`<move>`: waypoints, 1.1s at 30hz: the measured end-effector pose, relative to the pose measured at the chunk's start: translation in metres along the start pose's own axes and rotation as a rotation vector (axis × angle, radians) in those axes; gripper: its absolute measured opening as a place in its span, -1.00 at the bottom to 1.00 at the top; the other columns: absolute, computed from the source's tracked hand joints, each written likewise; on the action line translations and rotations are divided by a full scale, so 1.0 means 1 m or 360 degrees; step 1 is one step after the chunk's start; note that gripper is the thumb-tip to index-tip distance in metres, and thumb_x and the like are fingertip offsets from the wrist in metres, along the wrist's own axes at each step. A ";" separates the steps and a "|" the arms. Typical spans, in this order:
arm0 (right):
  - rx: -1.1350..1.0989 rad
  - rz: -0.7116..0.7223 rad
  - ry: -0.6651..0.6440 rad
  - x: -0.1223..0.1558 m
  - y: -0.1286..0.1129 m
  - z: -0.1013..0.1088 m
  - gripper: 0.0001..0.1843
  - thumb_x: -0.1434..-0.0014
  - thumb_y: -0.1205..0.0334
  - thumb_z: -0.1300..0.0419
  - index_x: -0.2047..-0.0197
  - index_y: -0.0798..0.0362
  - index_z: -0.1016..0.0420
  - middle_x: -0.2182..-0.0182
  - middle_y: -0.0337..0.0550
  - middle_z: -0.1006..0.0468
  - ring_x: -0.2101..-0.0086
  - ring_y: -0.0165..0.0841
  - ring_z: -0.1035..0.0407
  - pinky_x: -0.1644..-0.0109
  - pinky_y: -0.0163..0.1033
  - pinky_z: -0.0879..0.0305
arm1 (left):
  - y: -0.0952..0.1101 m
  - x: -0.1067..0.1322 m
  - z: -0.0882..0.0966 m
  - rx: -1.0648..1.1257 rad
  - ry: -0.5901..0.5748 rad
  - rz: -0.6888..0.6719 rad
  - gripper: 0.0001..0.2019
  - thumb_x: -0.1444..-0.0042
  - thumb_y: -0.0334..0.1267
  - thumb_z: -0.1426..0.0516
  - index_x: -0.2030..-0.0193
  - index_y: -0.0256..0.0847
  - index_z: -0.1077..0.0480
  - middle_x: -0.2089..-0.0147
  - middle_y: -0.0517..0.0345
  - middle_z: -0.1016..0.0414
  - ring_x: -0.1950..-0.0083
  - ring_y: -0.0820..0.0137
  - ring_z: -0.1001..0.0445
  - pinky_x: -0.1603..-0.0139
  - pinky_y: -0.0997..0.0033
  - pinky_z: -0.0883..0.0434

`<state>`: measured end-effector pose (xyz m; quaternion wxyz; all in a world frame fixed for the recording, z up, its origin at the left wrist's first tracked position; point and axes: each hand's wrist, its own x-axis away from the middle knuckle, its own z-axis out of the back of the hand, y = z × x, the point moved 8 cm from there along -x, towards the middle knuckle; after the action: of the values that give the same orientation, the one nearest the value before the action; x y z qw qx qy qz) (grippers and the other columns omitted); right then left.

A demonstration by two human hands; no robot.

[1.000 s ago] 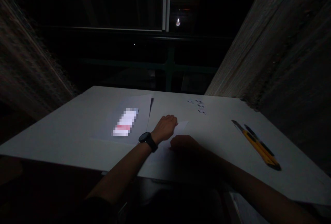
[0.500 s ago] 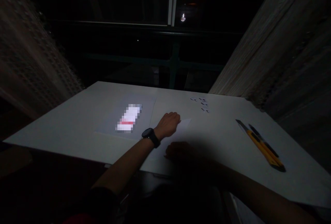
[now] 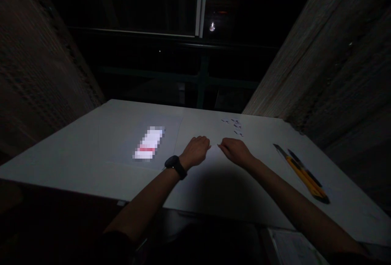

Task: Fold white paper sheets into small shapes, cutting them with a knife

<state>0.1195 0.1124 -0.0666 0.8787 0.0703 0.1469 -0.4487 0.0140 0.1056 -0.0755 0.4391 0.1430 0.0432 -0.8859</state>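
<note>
My left hand (image 3: 195,150), with a dark watch (image 3: 174,163) at its wrist, is closed on the top edge of a white sheet of paper (image 3: 214,155) at the middle of the table. Close by on the right, the closed fingers of my right hand (image 3: 236,151) pinch the same edge. A narrow strip of the edge shows between the two hands. Shadow covers the lower part of the sheet, so its outline is hard to make out. Several small paper pieces (image 3: 236,126) with dark marks lie beyond my right hand.
A lit phone (image 3: 148,143), its screen blurred out, rests on another sheet (image 3: 171,128) at the left. To the right lie a yellow utility knife (image 3: 305,177) and a dark pen (image 3: 304,166). Curtains (image 3: 281,57) flank the white table (image 3: 76,151); a dark window stands behind.
My right hand has moved from the shaded near part of the sheet up to its far edge, beside my left hand. The left hand stays nearly in place. The view has shifted slightly.
</note>
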 end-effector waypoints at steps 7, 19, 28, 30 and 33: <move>0.0049 -0.0143 0.0020 0.000 0.018 -0.006 -0.76 -0.24 0.18 0.04 0.34 0.10 -0.35 0.42 -0.13 -0.48 0.38 -0.37 -0.36 0.30 -0.33 -0.10 | -0.003 -0.001 0.001 0.0026 0.0034 0.0014 -0.77 -0.25 -0.26 0.16 0.23 -0.26 -0.26 0.22 0.01 -0.39 0.19 0.30 -0.34 0.17 0.27 -0.24; 0.0221 -0.0041 -0.0164 0.000 0.004 -0.010 -0.73 -0.27 0.20 0.09 0.31 0.12 -0.36 0.36 -0.05 -0.50 0.31 -0.33 -0.38 0.27 -0.31 -0.10 | -0.010 0.002 0.007 -0.0096 -0.0039 0.0283 -0.68 -0.25 -0.17 0.21 0.16 -0.27 -0.28 0.27 -0.07 -0.45 0.24 0.26 -0.42 0.21 0.26 -0.29; 0.0224 0.0239 -0.0150 0.011 -0.039 -0.013 -0.68 -0.28 0.21 0.12 0.36 0.12 -0.37 0.43 -0.06 -0.48 0.38 -0.35 -0.35 0.33 -0.30 -0.10 | -0.009 0.003 0.008 -0.0091 -0.0015 0.0283 -0.71 -0.24 -0.17 0.16 0.18 -0.28 -0.28 0.22 -0.07 -0.42 0.19 0.25 -0.41 0.22 0.28 -0.31; 0.0220 0.0277 -0.0213 0.014 -0.050 -0.021 -0.68 -0.28 0.22 0.12 0.36 0.12 -0.38 0.44 -0.06 -0.48 0.38 -0.35 -0.35 0.35 -0.30 -0.11 | -0.010 0.004 0.007 -0.0089 -0.0035 0.0302 -0.71 -0.24 -0.18 0.16 0.17 -0.28 -0.28 0.21 -0.08 -0.41 0.17 0.25 -0.40 0.21 0.28 -0.31; 0.0224 0.0318 -0.0344 0.020 -0.066 -0.035 -0.71 -0.26 0.24 0.11 0.35 0.10 -0.39 0.44 -0.05 -0.48 0.38 -0.33 -0.36 0.43 -0.31 -0.11 | -0.009 0.005 0.006 -0.0090 -0.0054 0.0295 -0.72 -0.25 -0.20 0.17 0.15 -0.28 -0.27 0.18 -0.09 -0.40 0.15 0.26 -0.40 0.21 0.30 -0.31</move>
<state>0.0702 0.0673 -0.1055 0.9226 0.0972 0.0120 -0.3732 0.0029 0.1058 -0.0713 0.5236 0.1191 0.0474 -0.8422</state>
